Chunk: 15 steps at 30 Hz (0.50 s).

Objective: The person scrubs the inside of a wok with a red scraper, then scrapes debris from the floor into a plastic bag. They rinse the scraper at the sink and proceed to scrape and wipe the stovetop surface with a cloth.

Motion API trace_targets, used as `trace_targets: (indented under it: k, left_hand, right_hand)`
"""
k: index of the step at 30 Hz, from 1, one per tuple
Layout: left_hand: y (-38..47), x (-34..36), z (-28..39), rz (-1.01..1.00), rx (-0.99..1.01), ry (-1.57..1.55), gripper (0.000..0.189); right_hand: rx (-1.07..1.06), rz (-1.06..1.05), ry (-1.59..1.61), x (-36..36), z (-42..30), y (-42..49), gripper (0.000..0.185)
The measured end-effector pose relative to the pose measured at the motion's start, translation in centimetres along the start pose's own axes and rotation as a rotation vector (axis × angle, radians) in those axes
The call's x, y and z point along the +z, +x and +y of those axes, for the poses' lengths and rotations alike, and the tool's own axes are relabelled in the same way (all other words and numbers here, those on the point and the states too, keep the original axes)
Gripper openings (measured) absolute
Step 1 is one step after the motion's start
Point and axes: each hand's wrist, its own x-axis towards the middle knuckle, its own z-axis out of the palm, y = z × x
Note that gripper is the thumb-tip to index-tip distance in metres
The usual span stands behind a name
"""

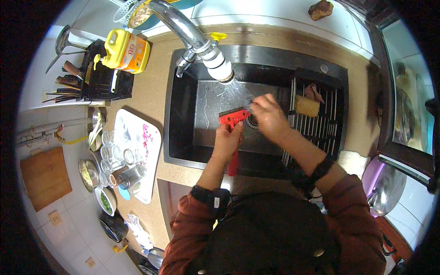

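My left hand (227,141) grips a red squeegee-like scraper (234,117) near the point where the handle meets the head. Its handle runs down toward me past my wrist, over the front edge of the dark sink (213,137). At the right end of the head is my right hand (270,118), blurred and with its fingers curled. Whether those fingers hold something is not clear. Water sprays from the white nozzle (220,67) of a chrome faucet (178,22) toward the right hand and the scraper head.
A rack (312,132) across the sink's right side carries a yellow sponge (307,106) and a pinkish cloth (313,92). Left of the sink, a white tray (151,172) holds several glass jars. A yellow detergent jug (125,51) stands behind it, beside a black utensil holder (99,75).
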Motion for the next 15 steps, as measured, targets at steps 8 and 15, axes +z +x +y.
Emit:
trace_targets:
  k: [8,15]
  left_hand:
    - [0.3,-0.7,1.7,-0.141,-0.049,-0.349,0.018]
    - [-0.2,-1.0,0.9,-0.041,-0.073,-0.156,0.017]
  right_hand:
    - [0.303,0.304,0.189,-1.3,-1.0,0.0,0.015]
    - [0.002,0.085,0.123,0.8,-3.2,2.1,0.019]
